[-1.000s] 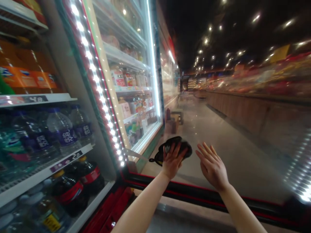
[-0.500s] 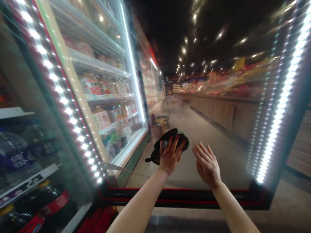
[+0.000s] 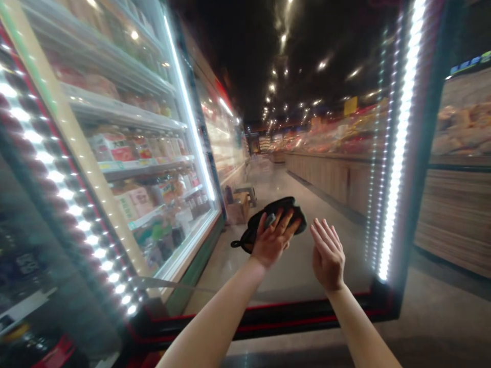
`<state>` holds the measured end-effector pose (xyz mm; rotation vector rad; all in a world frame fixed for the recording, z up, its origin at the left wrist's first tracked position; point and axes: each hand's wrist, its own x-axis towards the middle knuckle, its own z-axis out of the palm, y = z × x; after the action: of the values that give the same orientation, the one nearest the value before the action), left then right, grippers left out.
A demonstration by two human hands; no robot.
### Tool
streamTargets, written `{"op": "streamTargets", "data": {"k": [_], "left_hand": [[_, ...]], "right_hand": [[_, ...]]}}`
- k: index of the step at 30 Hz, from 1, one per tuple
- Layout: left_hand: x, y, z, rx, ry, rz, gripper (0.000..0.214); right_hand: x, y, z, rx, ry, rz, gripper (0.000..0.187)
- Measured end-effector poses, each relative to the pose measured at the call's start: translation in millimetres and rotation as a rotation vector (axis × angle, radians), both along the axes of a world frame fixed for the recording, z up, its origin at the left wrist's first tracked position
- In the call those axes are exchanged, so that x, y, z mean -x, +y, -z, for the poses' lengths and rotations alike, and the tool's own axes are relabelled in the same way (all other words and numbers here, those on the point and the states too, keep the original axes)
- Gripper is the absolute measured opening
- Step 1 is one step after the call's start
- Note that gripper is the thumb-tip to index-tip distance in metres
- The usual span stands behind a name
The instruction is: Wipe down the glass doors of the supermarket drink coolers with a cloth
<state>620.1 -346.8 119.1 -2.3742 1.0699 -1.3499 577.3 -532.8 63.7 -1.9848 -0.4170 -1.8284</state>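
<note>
In the head view, my left hand [image 3: 272, 240] presses a black cloth [image 3: 264, 220] with a small hanging loop against the clear pane of an open cooler door. Its fingers are spread over the cloth, and a small grey patch shows beside them. My right hand [image 3: 328, 255] is just right of the cloth, flat with fingers stretched out and holding nothing. Whether it touches the glass I cannot tell. The door's black frame [image 3: 284, 317] with red lines runs below both hands, and a bright LED strip [image 3: 399, 138] lines its right side.
Left of the door stands a lit cooler [image 3: 153, 168] with packaged goods on shelves. At the lower left, a dark bottle [image 3: 42, 352] with a red label sits on a shelf. Beyond the glass are a cardboard box [image 3: 237, 208] on the floor and a long wood-panelled counter [image 3: 326, 171].
The view has turned right, so the door frame and cooler sit farther left. My left hand and the cloth have shifted slightly right and up, closer to my right hand, whose fingers have drawn together.
</note>
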Motion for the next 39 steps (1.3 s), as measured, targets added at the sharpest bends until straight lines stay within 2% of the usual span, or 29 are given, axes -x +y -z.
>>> {"op": "streamTargets", "data": {"k": [2,4,6,8,10,11,12,14,17,19,20,22,25,27,28,30,33,35,37,39], "left_hand": [[2.6,18.8,18.9,-0.139,0.000,0.064,0.069],[2.6,27.2,17.3,-0.104,-0.005,0.057,0.071],[-0.5,15.5,-6.3,0.061,-0.012,-0.009,0.074],[-5.3,-14.0,-40.5,0.212,-0.025,-0.052,0.078],[-9.4,-49.3,-67.4,0.223,-0.034,-0.004,0.077],[-10.7,-64.5,-73.2,0.194,-0.036,0.026,0.077],[-11.4,-75.8,-72.8,0.149,-0.036,0.059,0.076],[-11.4,-83.6,-55.0,0.042,-0.036,0.117,0.071],[-10.4,-63.9,-11.3,-0.113,-0.030,0.204,0.062],[-10.6,-47.1,4.3,-0.175,-0.009,0.248,0.062],[-11.2,-42.9,3.7,-0.174,0.001,0.252,0.064],[-13.3,-48.6,-14.0,-0.097,0.014,0.220,0.071],[-16.5,-88.4,-59.0,0.060,0.012,0.150,0.080],[-18.0,-121.3,-76.5,0.054,0.004,0.163,0.079],[-18.8,-134.7,-76.9,0.021,0.001,0.183,0.076],[-20.5,-149.5,-61.3,-0.062,-0.007,0.236,0.068],[-23.0,-142.0,-19.0,-0.171,-0.034,0.338,0.057],[-23.9,-130.7,-1.1,-0.231,-0.062,0.412,0.055],[-24.1,-128.9,-3.1,-0.251,-0.082,0.458,0.054],[-24.3,-143.0,-22.5,-0.197,-0.085,0.450,0.054]], "right_hand": [[-0.3,-3.5,-0.2,-0.034,-0.018,0.018,0.061],[0.4,-7.7,-2.4,-0.053,-0.024,0.021,0.060],[1.6,-12.6,-5.5,-0.073,-0.022,0.014,0.059],[2.5,-18.5,-7.6,-0.115,-0.029,0.003,0.057],[2.6,-25.5,-7.4,-0.168,-0.042,-0.002,0.055],[2.4,-29.2,-6.4,-0.192,-0.046,-0.001,0.054],[2.2,-33.1,-5.0,-0.211,-0.048,0.004,0.053],[1.7,-40.7,-1.9,-0.234,-0.046,0.022,0.053],[2.2,-50.8,0.7,-0.221,-0.037,0.075,0.056],[3.1,-56.3,0.4,-0.177,-0.013,0.113,0.056],[3.5,-58.8,0.0,-0.154,0.003,0.127,0.055],[3.8,-63.5,-0.3,-0.130,0.030,0.141,0.052],[2.6,-69.9,1.8,-0.187,0.035,0.155,0.049],[1.3,-73.5,4.9,-0.271,0.025,0.173,0.046],[0.7,-75.1,6.5,-0.322,0.014,0.188,0.043],[0.4,-78.3,9.5,-0.417,-0.013,0.225,0.037],[2.3,-84.7,11.8,-0.492,-0.036,0.261,0.035],[4.5,-90.7,11.6,-0.483,-0.028,0.248,0.037],[6.3,-97.7,10.5,-0.468,-0.022,0.224,0.039],[7.2,-104.8,9.2,-0.471,-0.034,0.217,0.039]]}}
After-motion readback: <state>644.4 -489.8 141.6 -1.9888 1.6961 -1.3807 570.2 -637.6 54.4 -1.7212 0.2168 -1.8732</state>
